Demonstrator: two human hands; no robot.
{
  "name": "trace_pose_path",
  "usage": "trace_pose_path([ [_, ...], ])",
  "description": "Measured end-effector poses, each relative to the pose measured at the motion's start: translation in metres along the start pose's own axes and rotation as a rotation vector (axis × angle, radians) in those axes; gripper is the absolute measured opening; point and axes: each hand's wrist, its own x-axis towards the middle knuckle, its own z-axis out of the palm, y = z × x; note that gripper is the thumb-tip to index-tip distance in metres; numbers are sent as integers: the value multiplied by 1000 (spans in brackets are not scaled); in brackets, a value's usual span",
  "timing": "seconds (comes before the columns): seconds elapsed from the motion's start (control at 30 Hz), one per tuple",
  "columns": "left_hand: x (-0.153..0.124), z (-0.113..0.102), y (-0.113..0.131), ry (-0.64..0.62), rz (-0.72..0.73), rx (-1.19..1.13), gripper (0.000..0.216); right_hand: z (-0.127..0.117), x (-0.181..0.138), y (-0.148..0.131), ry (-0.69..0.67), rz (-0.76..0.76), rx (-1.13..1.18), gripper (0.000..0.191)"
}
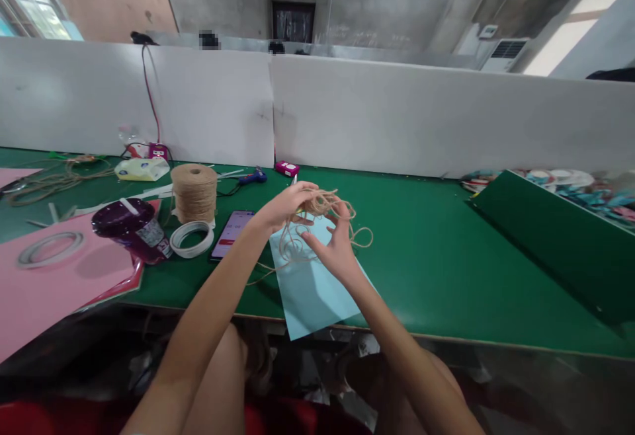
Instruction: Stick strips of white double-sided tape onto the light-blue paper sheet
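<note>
My left hand and my right hand are raised together over a light blue sheet of paper on the green table. Both hands pinch a loose tangle of jute twine. My left fingers close on the bunched part at the top. My right thumb and fingers grip loops lower down. More loops hang onto the paper and trail to the right. A spool of the same twine stands upright to the left.
Left of the hands lie a phone, a white tape roll, a purple cup on its side and pink sheets. A glue gun lies near the white partition. A green tray stands at the right.
</note>
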Motion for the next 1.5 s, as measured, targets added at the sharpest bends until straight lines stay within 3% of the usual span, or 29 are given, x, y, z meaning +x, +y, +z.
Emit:
trace_pose_path([
  [0.13,-8,10,-13,-63,-1,6,39,12,17,7,-79,152,391,64],
  [0.27,-12,12,-19,-207,27,-71,42,6,28,10,-38,439,757,43],
  [0.4,-12,11,-26,-216,8,-185,40,-7,34,10,30,512,930,34],
  [0.47,-12,13,-31,-151,66,-219,35,-14,34,9,33,512,975,36],
  [0.6,-15,24,-45,109,182,-199,38,-19,32,12,47,501,1016,39],
  [0.67,-16,29,-53,189,160,-170,44,-16,30,16,79,490,1041,39],
  [0.77,-18,34,-63,251,92,-110,33,-12,29,23,138,473,1073,38],
  [0.9,-21,40,-73,19,-39,-68,23,-14,32,27,152,436,1074,36],
  [1.0,-24,44,-76,-211,-205,-58,36,-23,34,29,163,405,1061,33],
  [1.1,-27,46,-78,-358,-262,-19,50,-30,33,32,174,400,1060,33],
  [1.3,-31,40,-79,-460,-164,-11,55,-35,29,34,210,401,1062,33],
  [1.43,-33,41,-76,-548,-154,46,40,-34,28,32,218,416,1049,32],
  [1.5,-33,43,-76,-497,-127,114,33,-34,27,31,209,417,1044,33],
])
